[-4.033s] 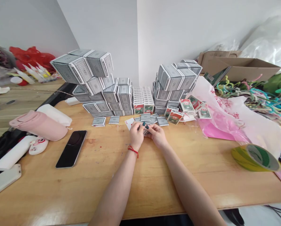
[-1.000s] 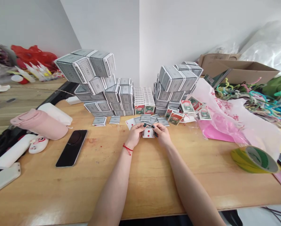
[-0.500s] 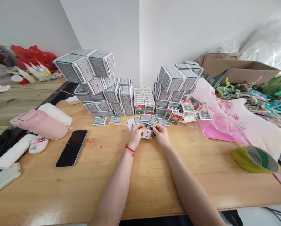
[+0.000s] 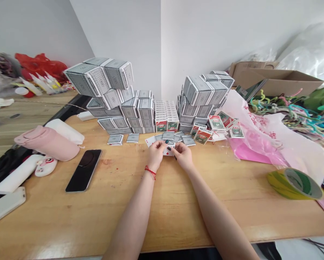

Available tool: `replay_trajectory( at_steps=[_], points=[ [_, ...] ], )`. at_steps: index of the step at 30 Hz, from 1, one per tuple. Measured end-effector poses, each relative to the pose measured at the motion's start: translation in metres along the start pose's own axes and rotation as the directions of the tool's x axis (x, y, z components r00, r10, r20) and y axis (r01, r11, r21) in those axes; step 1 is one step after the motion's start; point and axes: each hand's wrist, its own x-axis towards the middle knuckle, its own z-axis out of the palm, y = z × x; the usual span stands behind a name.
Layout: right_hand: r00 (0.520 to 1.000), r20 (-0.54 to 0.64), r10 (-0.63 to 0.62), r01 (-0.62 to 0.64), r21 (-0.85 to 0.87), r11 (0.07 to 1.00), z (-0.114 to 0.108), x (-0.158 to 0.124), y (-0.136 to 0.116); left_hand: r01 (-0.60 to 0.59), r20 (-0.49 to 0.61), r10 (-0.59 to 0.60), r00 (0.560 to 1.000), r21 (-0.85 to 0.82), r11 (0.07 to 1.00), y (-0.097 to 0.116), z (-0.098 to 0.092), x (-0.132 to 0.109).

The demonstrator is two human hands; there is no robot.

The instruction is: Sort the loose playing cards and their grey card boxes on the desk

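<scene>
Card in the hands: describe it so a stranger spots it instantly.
On the wooden table, find the left hand, with a red bracelet, beside the right hand. The card is between them, a red diamond showing; unlike the cards just beyond, it is held.

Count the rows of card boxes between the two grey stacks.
2: the left row, next to the left stack, and the right row, next to the right stack, both beyond the left hand and right hand. Others may be hidden behind.

A red-diamond playing card (image 4: 167, 153) is held by the left hand (image 4: 156, 154) and the right hand (image 4: 184, 155) over a wooden table (image 4: 175, 209), where boxed decks (image 4: 161, 112) are flanked by two grey-patterned stacks (image 4: 202, 95).
</scene>
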Motion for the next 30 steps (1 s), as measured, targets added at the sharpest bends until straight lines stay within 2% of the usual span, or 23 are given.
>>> replay_trajectory(
  at_steps=[2,5,13,18,24,30],
  points=[
    [0.999,-0.023,-0.022,0.021,-0.074,0.997,0.001,-0.0013,0.0001,-0.044,-0.027,0.045,0.999,0.03,0.999,-0.001,0.0001,0.0],
    [0.998,-0.044,-0.034,0.027,-0.138,0.99,0.0004,-0.0024,-0.0014,-0.136,-0.011,0.137,0.991,0.084,0.987,-0.0006,0.0005,-0.0014],
    [0.997,-0.051,-0.051,0.043,-0.158,0.986,-0.0029,-0.0012,-0.0013,-0.272,0.017,0.282,0.959,0.322,0.907,-0.0022,0.0027,-0.0067],
    [1.0,-0.02,-0.014,0.01,-0.185,0.983,-0.0027,-0.0028,-0.0018,-0.29,0.04,0.296,0.954,0.364,0.885,-0.0046,0.002,-0.0062],
    [1.0,0.005,0.001,0.0,-0.119,0.993,-0.0018,-0.0032,-0.0046,-0.327,0.033,0.35,0.936,0.446,0.833,-0.0029,0.0004,-0.006],
    [1.0,0.03,-0.001,0.005,-0.136,0.991,-0.0016,-0.004,-0.0045,-0.411,0.158,0.382,0.91,0.45,0.793,0.0002,0.0018,-0.0077]
  ],
)
